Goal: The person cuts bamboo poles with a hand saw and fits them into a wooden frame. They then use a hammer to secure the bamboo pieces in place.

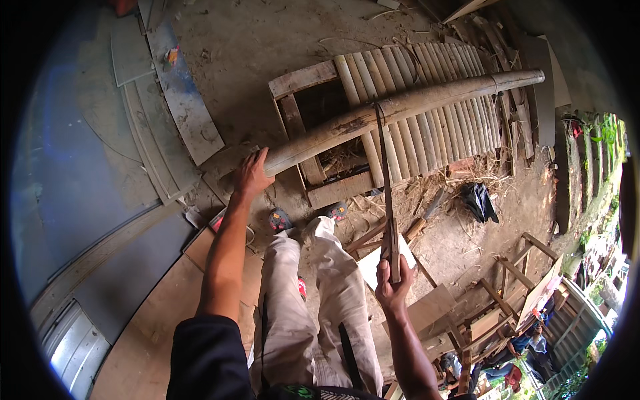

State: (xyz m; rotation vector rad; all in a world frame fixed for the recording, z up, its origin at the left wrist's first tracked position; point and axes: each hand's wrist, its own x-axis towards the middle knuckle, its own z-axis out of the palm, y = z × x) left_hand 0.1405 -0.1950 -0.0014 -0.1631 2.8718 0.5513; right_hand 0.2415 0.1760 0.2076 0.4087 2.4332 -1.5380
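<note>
A thick bamboo pole [440, 97] lies slantwise across a low bench of bamboo slats [400, 143] set in a wooden frame. At its near left end, my left hand [252, 175] grips the pole, the fingers wrapped over its top. My right hand [393, 280] is closed around the wooden handle of a handsaw [388, 177]. The saw's narrow blade points away from me, and its far part meets the pole near the middle. A dark scarred patch shows on the bamboo left of the blade. Whether the teeth are in a cut is too small to tell.
Straw and shavings litter the dirt floor by a black plastic bag [479, 201] and a large knife-like blade [427, 215]. Boards and panels [183, 87] lie at the left. Wooden frames [513, 273] stand at the right, with people [533, 347] beyond. My feet are close to the bench.
</note>
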